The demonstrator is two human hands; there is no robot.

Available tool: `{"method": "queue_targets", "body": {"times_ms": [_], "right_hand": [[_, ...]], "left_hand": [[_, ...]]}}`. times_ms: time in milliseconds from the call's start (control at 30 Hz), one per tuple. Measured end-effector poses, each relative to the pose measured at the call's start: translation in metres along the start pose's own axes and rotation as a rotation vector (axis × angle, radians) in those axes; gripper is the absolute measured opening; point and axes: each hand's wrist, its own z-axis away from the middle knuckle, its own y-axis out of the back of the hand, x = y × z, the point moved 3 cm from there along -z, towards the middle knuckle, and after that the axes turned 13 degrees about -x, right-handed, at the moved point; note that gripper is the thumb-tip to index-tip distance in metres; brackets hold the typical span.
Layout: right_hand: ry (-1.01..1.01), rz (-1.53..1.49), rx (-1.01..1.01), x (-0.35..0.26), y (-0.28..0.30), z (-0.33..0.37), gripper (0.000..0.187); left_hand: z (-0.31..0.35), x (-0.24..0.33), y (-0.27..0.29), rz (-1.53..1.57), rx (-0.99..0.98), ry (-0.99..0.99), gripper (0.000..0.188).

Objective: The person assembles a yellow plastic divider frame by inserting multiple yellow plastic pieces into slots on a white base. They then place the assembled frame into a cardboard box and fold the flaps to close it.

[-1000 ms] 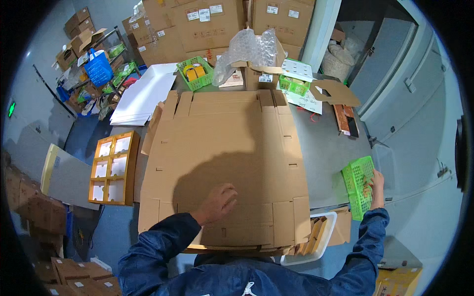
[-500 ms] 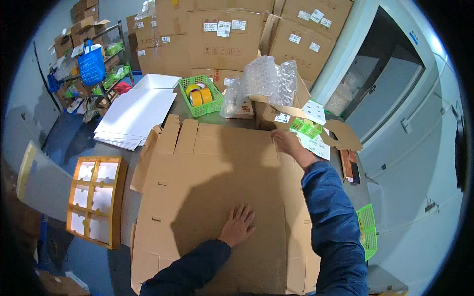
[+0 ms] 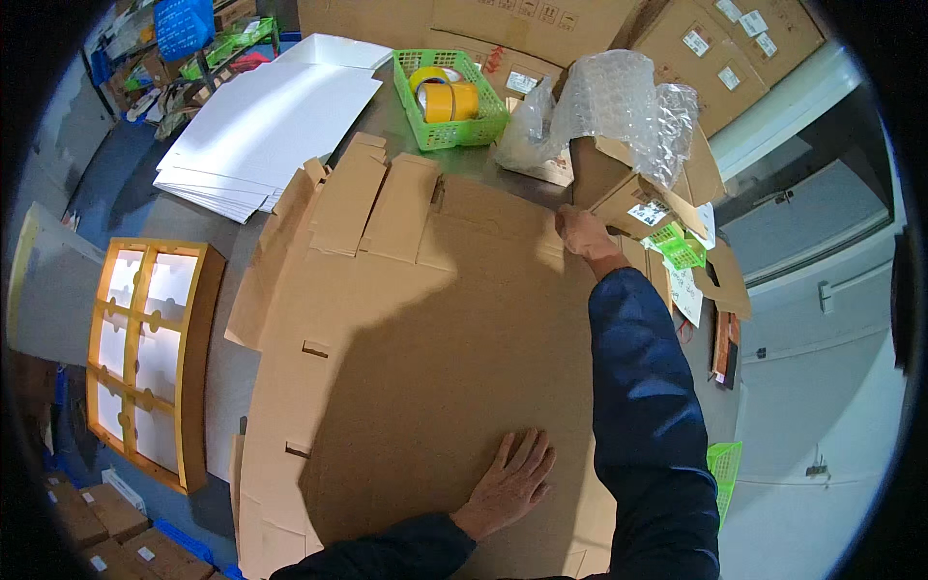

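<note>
A large flat brown cardboard sheet (image 3: 454, 348) with slots and flaps spreads across the table in front of me. My left hand (image 3: 507, 483) lies palm down on its near part, fingers spread. At its far right edge my right hand (image 3: 586, 234) is closed, fingers curled on the cardboard; the fingertips are partly hidden. Just beyond that hand stands an opened cardboard box (image 3: 619, 208) with bubble wrap (image 3: 614, 101) over it. A small green basket (image 3: 679, 246) sits against the box, beside my right wrist.
White sheets (image 3: 275, 116) are stacked at the far left. A green basket (image 3: 449, 138) holds tape rolls (image 3: 451, 101). A yellow-framed divided tray (image 3: 150, 362) is at the left. Large cartons (image 3: 532, 24) stand behind the table. Another green basket (image 3: 723, 474) is at the right edge.
The view has shifted, with the far cartons now higher in the picture. My right hand stays at the cardboard's far right part; my left hand stays flat, now slightly farther right in the picture.
</note>
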Motion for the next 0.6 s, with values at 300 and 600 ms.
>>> {"method": "queue_targets", "body": {"times_ms": [300,600], "right_hand": [[0.103,-0.004,0.236,0.027,0.009,-0.009,0.018],[0.298,-0.363,-0.017,0.0,0.091,0.085,0.03]], "left_hand": [[-0.003,0.001,0.006,0.023,-0.001,-0.028,0.054],[-0.002,0.004,0.006,0.015,-0.011,-0.008,0.055]]}}
